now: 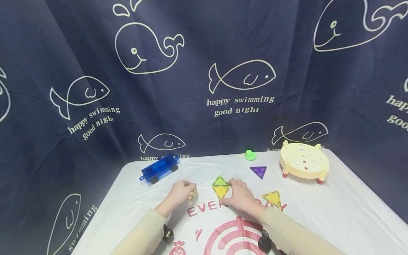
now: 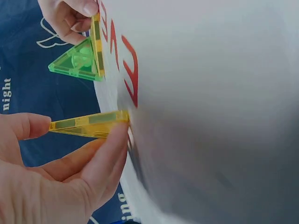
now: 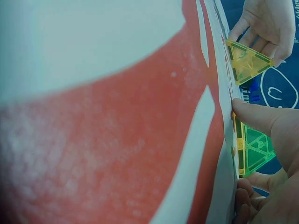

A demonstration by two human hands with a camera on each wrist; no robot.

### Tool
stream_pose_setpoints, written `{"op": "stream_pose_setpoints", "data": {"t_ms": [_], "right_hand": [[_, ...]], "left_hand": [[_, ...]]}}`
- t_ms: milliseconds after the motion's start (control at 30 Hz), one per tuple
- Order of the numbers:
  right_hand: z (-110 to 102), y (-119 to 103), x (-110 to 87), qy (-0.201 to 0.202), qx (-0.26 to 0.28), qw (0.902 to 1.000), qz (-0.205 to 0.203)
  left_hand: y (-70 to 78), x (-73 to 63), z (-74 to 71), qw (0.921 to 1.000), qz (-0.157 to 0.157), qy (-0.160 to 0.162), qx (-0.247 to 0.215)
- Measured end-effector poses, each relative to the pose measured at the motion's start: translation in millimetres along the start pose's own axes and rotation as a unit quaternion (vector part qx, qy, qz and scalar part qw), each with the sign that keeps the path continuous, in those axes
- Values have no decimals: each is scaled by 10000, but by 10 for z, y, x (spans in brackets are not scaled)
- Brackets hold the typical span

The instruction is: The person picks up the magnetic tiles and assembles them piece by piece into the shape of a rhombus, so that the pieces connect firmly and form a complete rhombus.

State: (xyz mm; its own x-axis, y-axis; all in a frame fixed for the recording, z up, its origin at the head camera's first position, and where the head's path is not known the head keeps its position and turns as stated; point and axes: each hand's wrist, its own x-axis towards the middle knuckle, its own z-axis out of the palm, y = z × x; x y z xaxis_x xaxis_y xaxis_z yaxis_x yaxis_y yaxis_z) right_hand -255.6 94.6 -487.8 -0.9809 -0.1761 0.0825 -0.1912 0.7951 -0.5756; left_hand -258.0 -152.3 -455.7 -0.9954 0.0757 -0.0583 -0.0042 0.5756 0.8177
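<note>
In the lower middle of the head view, the left hand (image 1: 179,194) pinches a yellow triangular tile (image 2: 88,123) — thumb at one corner, fingertips at another, so the piece spans the gap between them, its third corner free. Whether this tile touches the tabletop (image 1: 127,212) cannot be told. Just right of it, the right hand (image 1: 241,195) is clamped on a second yellow tile (image 1: 221,192), which lies flat between thumb and fingers; a green triangular tile (image 2: 74,61) rises at a tilt from its far edge. The two held yellow pieces are near each other but apart. A loose yellow tile (image 1: 273,198) lies right of the right hand, with a purple triangle (image 1: 259,171) above it in the frame. Farther up stand a blue wagon (image 1: 160,168) at left, a green duck (image 1: 250,155), and a cream round stand (image 1: 304,160) at right.
</note>
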Motion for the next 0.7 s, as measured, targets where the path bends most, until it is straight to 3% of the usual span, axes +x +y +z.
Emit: {"op": "stream_pose_setpoints", "data": {"t_ms": [133,267,467,700], "right_hand": [[-5,-2,1,-8,14,10000,8],[-8,-5,-2,-35,31,10000,46],[-12,-9,-4,-65,69,9999,90],[0,3,4,-33,32,10000,22]], "left_hand": [[9,-14,60,9924,-290,-250,-1173],[26,-21,129,9824,-381,-394,-1785],[46,0,257,9698,-640,-500,-2301],[130,-23,356,9635,-766,-514,-2515]]}}
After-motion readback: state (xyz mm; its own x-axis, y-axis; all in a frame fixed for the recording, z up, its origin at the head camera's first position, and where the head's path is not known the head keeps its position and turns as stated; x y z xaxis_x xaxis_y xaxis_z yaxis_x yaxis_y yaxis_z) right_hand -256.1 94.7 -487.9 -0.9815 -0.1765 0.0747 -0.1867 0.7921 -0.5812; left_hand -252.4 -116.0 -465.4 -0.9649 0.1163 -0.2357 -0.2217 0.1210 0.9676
